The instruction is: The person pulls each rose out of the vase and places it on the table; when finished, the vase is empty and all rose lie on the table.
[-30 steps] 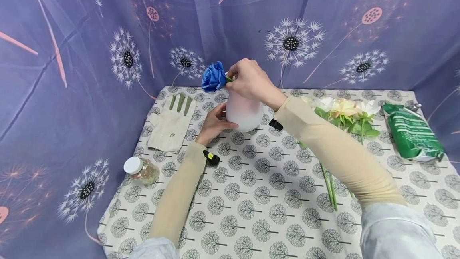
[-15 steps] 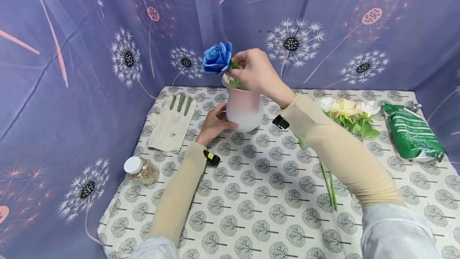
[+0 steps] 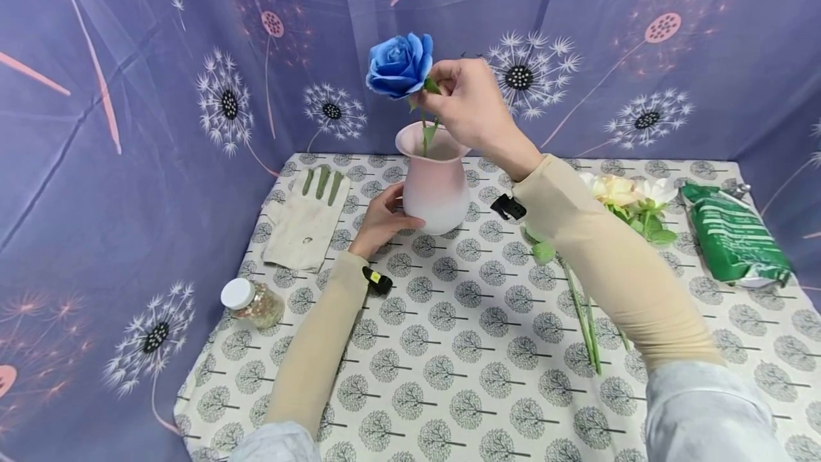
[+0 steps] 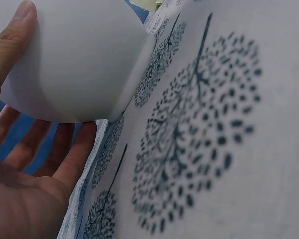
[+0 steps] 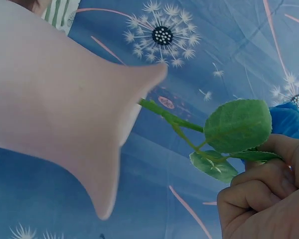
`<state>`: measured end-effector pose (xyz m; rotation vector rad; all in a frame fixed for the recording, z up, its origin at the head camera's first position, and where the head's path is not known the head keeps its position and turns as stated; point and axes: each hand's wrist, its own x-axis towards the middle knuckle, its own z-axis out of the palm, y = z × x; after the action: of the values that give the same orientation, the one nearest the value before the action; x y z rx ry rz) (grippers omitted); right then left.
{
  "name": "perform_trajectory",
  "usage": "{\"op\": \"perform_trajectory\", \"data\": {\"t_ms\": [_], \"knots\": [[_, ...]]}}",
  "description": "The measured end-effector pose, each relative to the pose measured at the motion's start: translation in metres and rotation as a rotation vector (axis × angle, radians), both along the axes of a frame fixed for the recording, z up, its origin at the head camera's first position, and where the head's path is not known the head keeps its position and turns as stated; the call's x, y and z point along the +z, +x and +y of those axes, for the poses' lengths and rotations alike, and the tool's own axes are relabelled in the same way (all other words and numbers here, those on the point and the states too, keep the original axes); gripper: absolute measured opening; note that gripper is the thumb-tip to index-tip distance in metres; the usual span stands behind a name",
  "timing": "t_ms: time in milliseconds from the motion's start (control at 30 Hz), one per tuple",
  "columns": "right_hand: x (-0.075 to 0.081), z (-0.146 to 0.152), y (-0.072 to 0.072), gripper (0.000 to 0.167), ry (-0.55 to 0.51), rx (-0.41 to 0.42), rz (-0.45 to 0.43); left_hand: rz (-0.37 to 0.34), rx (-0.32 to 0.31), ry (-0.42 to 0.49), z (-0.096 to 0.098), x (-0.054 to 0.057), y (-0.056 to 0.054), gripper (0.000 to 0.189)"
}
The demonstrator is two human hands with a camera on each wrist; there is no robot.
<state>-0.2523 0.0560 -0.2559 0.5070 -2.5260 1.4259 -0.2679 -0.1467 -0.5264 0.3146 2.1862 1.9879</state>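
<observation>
A pink-to-white vase with a flared rim stands upright near the back of the table. My left hand holds its lower left side, thumb in front; in the left wrist view the fingers curve round the vase's base. Above the rim, my right hand pinches a blue rose just under its bloom. The rose's green stem and leaves show in the right wrist view, with the stem's lower part hidden inside the vase mouth.
Left of the vase lies a pale work glove with green fingertips. A white-capped jar stands at the left edge. White and peach flowers lie right, partly behind the right sleeve, beside a green packet. Patterned curtains hang behind.
My right hand has risen with the blue rose, whose bloom went up and slightly right, baring the vase mouth and more stem. The left hand and the vase have stayed put.
</observation>
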Motion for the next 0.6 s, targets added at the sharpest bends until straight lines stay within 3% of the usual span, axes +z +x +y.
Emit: {"op": "perform_trajectory", "data": {"t_ms": [600], "knots": [[0.035, 0.019, 0.005, 0.016, -0.195, -0.010, 0.060, 0.022, -0.007, -0.010, 0.001, 0.000, -0.002, 0.094]]}}
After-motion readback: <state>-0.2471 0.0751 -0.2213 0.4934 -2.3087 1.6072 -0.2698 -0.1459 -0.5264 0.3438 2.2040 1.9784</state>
